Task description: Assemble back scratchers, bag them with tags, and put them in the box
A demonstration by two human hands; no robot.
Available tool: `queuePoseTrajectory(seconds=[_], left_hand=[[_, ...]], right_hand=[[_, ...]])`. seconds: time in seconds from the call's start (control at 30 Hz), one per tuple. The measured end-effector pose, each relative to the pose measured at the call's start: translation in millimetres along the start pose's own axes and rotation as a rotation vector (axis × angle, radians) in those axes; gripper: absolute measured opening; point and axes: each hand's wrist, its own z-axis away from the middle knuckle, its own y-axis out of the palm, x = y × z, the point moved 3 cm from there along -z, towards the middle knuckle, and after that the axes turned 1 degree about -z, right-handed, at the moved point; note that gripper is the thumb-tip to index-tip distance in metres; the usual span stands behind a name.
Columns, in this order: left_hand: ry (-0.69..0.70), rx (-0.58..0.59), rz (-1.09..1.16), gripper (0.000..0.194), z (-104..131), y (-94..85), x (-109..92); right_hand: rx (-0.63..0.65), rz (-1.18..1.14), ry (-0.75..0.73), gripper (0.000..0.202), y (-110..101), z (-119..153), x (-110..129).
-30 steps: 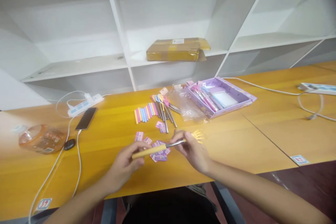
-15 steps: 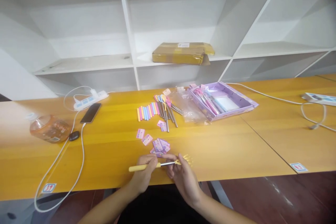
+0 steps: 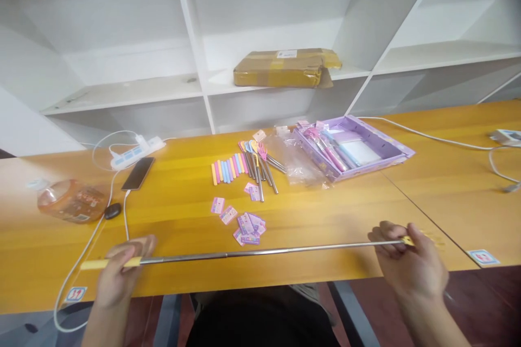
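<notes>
A telescopic back scratcher (image 3: 260, 252) is stretched out long across the front of the table, its steel rod drawn out in sections. My left hand (image 3: 122, 268) is closed round its yellow handle at the left. At the other end my right hand (image 3: 411, 260) grips it by the yellow claw head, which is partly hidden and blurred. Beyond the rod lies a loose pile of small printed cards (image 3: 250, 227). Farther back are several rods with coloured claw heads (image 3: 260, 165) beside a row of pastel handles (image 3: 228, 168).
A purple tray (image 3: 380, 154) holds packaged scratchers, with clear plastic bags (image 3: 303, 162) against it. On the left are a bottle (image 3: 73, 201), a phone (image 3: 138, 173), a power strip (image 3: 137, 153) and a looping white cable. A cardboard box (image 3: 280, 69) sits on the shelf behind.
My hands have moved far apart, left hand leftward and right hand rightward. The back scratcher's rod has been pulled from short to long between them.
</notes>
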Motion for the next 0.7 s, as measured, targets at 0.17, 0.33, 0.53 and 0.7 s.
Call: queuePoseTrajectory(seconds=[0.17, 0.33, 0.53, 0.7], left_hand=[[-0.080, 0.018, 0.184, 0.067, 7, 15.0, 12], [-0.209, -0.006, 0.372, 0.065, -8, 31.9, 19], [-0.321, 0.002, 0.323, 0.060, -23, 19.3, 32], [-0.423, 0.029, 0.284, 0.053, -14, 34.1, 46]], right_hand=[[-0.045, -0.048, 0.152, 0.041, -12, -1, -6], [-0.080, -0.066, 0.131, 0.039, -13, -2, -23], [-0.083, -0.063, 0.117, 0.039, -22, -9, -20], [0.049, -0.025, 0.118, 0.045, -3, 9, -25]])
